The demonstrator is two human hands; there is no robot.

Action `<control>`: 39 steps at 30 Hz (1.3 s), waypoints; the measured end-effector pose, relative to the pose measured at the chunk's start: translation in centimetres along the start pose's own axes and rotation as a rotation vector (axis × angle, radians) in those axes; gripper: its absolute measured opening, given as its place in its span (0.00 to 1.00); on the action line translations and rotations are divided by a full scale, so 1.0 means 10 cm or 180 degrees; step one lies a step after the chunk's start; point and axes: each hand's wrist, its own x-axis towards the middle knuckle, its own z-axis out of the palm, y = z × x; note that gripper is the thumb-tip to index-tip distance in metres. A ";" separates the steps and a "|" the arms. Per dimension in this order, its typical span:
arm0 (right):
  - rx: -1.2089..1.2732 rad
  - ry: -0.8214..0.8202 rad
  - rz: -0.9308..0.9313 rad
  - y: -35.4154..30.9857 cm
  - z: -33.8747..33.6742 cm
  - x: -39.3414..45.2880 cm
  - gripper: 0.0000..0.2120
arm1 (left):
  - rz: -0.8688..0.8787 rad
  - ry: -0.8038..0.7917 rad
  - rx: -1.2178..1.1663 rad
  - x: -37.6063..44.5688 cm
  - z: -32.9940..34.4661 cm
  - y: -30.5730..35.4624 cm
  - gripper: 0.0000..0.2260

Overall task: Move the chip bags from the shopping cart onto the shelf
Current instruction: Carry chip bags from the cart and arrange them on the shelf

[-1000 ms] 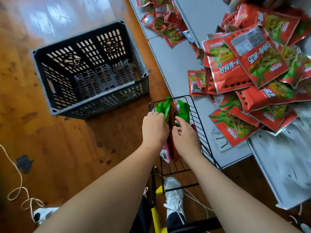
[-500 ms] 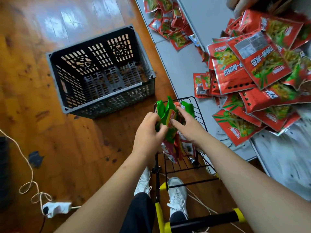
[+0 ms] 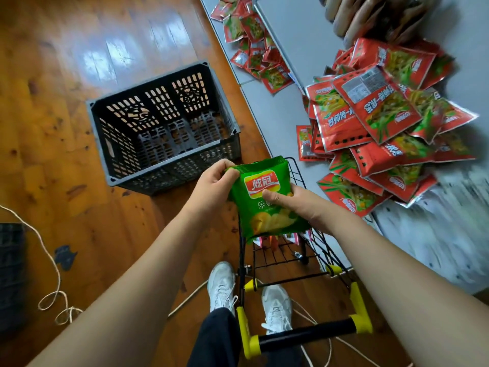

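**Green bag stack now up out of the cart**

Since the earlier frame I've lifted the chip bags (image 3: 267, 197) clear of the shopping cart (image 3: 299, 250); half a second ago they were upright down in the basket, now the front bag faces me flat, above the cart's front rim. Several green bags stacked, judging by the edges at the top; count unclear.

Left hand (image 3: 214, 186): grip pinched on the stack's top-left corner. Right hand (image 3: 304, 205): grip clamped on the right side, thumb across the front face. Both closed on the stack.

Task read: pick is done, transfer to the shelf (image 3: 291, 49) not yet. Next move is probably a swing right. A few small packets (image 3: 267, 238) remain in the cart bottom, so more trips likely.

Surroundings, left to right:
- cord (image 3: 50, 263) looped on the wood floor (image 3: 79, 75), glossy, worn
- empty-looking grey crate (image 3: 164, 128) on the floor, just left of the cart
- my shoes (image 3: 222, 284) behind the cart, yellow-capped handle (image 3: 307, 333) nearest me
- shelf on the right, grey surface, carrying a loose heap of red snack bags (image 3: 370, 120); a smaller red pile (image 3: 254, 49) further along
- right edge of frame blurred, can't read it
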 end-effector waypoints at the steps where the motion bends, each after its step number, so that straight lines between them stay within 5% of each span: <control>1: 0.0138 -0.0001 0.0003 -0.02 -0.03 -0.07 0.27 | -0.0074 0.0010 -0.0183 -0.02 0.05 0.01 0.08; 4: 0.0466 0.0211 -0.0055 -0.03 -0.07 -0.32 0.24 | -0.0349 0.0089 -0.0744 -0.15 0.21 0.07 0.06; 7: 0.0803 0.0489 -0.0106 -0.01 -0.03 -0.63 0.20 | -0.0760 -0.0152 -0.1011 -0.45 0.43 0.17 0.25; 10: 0.0977 0.0711 -0.0207 -0.04 0.06 -1.09 0.16 | -0.0655 -0.0577 -0.0651 -0.91 0.59 0.37 0.14; 13: 0.1229 0.0756 -0.0209 -0.09 0.17 -1.66 0.14 | -0.0669 -0.0461 -0.0464 -1.37 0.63 0.58 0.12; 17: 0.1425 0.0943 -0.0381 -0.18 0.36 -2.52 0.13 | -0.0941 -0.0275 0.0015 -2.10 0.73 0.97 0.23; 22: 0.1748 0.1188 -0.0575 -0.21 0.62 -3.62 0.15 | -0.0550 -0.0282 0.0271 -3.03 0.87 1.32 0.34; 29: 0.1783 0.2252 -0.0883 0.18 1.16 -5.03 0.26 | -0.0114 -0.1185 0.0381 -4.32 1.18 1.45 0.08; 33: 0.2384 0.3066 -0.1178 0.68 1.42 -5.80 0.10 | 0.0193 -0.1582 0.0935 -5.10 1.62 1.45 0.14; 39: 0.2742 0.4016 -0.1296 1.60 1.51 -7.03 0.17 | 0.0962 -0.2032 0.1741 -6.34 2.67 1.29 0.24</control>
